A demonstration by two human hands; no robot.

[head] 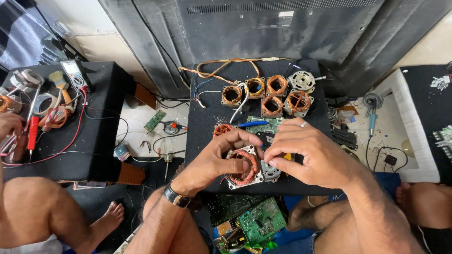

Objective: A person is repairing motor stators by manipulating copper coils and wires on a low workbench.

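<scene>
On the black felt-covered work board (207, 122), near its front edge, lies a square silver motor stator wound with copper-red wire (243, 167), and both hands are on it. The left hand (214, 160) is curled around the stator's left and top side, fingers closed against the frame and thumb lying across the winding, so it has a firm hold of the piece. The right hand (308, 155), wearing a silver ring, has its fingertips pinched together at the stator's right edge, beside a small grey metal motor part (270, 171) touching the stator; whether those fingers actually grip a wire or a tool cannot be told, since they cover the spot. Judging by how things lie, the work on this stator is in the middle: its winding is in place, yet it stays under the hands. At the back of the board a cluster of six similar copper-wound stators and a bare silver rotor housing (270, 94) sits apart, which may be pieces done or waiting. Just behind the hands lies a green circuit board (259, 124). Left of the board, another person's hand (9, 124) rests by a red-handled screwdriver (32, 132).
</scene>
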